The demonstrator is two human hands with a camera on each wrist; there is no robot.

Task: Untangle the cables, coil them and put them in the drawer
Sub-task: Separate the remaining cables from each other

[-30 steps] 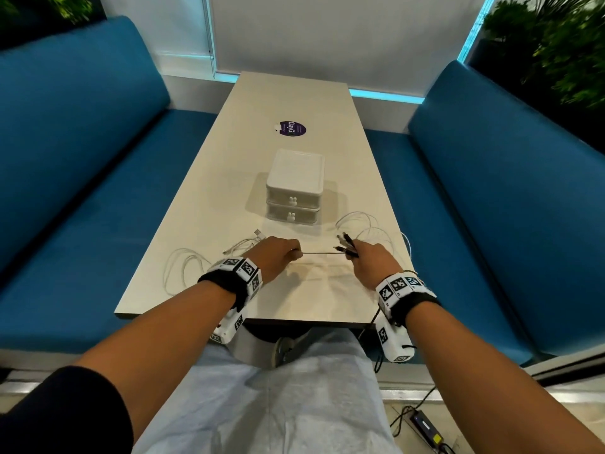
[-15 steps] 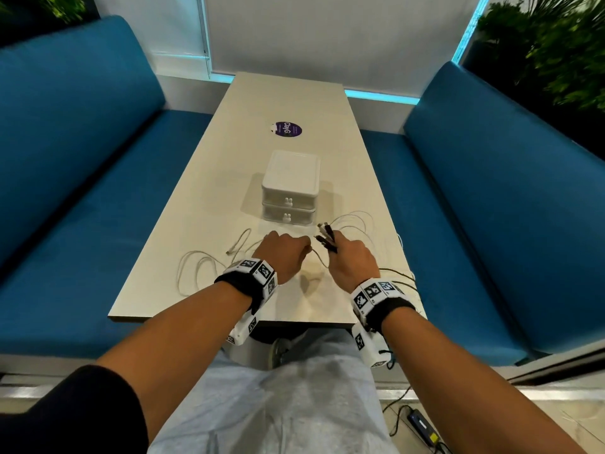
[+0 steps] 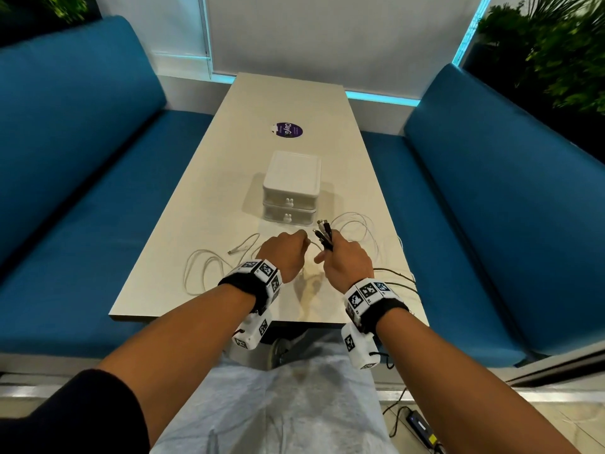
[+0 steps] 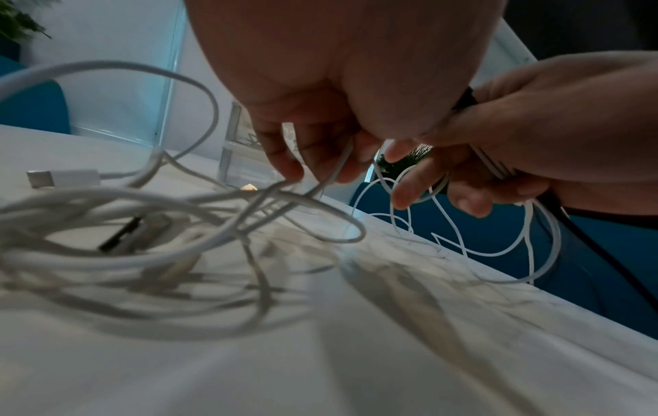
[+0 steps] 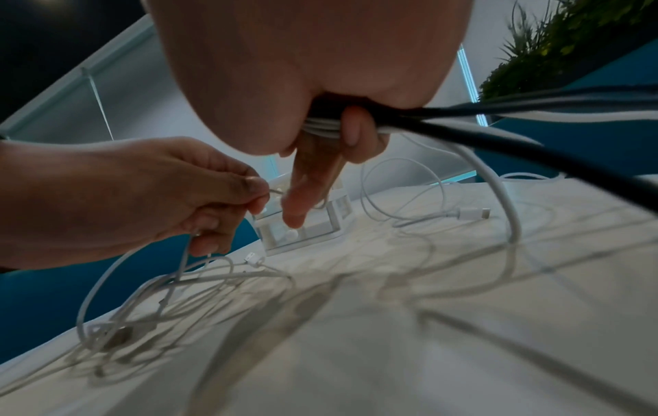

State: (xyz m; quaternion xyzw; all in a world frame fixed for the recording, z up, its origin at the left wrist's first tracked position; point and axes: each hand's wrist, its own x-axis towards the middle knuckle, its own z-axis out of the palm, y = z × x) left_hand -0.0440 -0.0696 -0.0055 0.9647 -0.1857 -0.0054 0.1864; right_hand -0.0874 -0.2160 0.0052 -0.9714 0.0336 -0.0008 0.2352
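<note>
The tangle (image 4: pixel 149 230) is blurring out. Right hand (image 3: pixel 347 262) is gripping a black-and-white cable bundle (image 3: pixel 324 235); left hand (image 3: pixel 284 253) is pinching a white cable (image 4: pixel 331 174).

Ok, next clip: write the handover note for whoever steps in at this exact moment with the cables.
Left hand: pinching a thin white cable that trails to the loose tangle on the table's left side.
Right hand: grip closed round a bundle of cable ends, black and white, plugs pointing up; index finger extended.
More white loops lie right of the drawer box; both drawers are closed.
Done: several ends gathered in one hand.
Left: finish untangling, coil each cable, open a drawer, stow them.
</note>
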